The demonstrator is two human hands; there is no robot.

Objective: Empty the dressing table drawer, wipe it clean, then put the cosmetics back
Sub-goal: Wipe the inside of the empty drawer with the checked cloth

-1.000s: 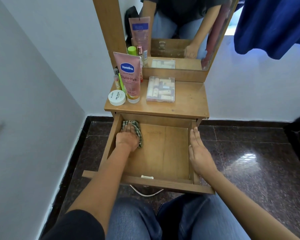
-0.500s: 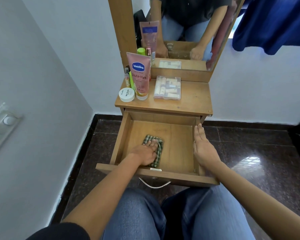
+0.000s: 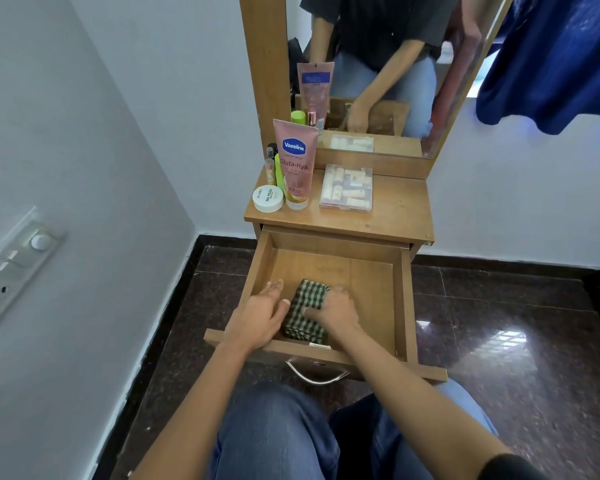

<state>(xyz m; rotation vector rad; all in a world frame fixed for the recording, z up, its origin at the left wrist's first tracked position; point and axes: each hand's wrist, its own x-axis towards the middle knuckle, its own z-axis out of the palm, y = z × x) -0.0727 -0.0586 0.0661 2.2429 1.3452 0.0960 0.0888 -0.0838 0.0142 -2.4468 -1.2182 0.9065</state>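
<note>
Two hands (image 3: 257,318) (image 3: 338,311), one cloth (image 3: 307,315), one drawer (image 3: 364,292)

drawer (image 3: 400,299) back half: free | front: cloth (image 3: 307,313), left hand (image 3: 257,320), right hand (image 3: 338,311) block | tabletop (image 3: 399,209) right: free

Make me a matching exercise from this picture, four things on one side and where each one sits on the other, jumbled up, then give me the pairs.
Things:
1 checked cloth
2 Vaseline tube
3 white jar
4 clear case

Places:
A flat on the tabletop, in front of the mirror
B inside the open drawer
C standing upright at the tabletop's left
D at the tabletop's front left corner

Pairs: 1-B, 2-C, 3-D, 4-A
</note>
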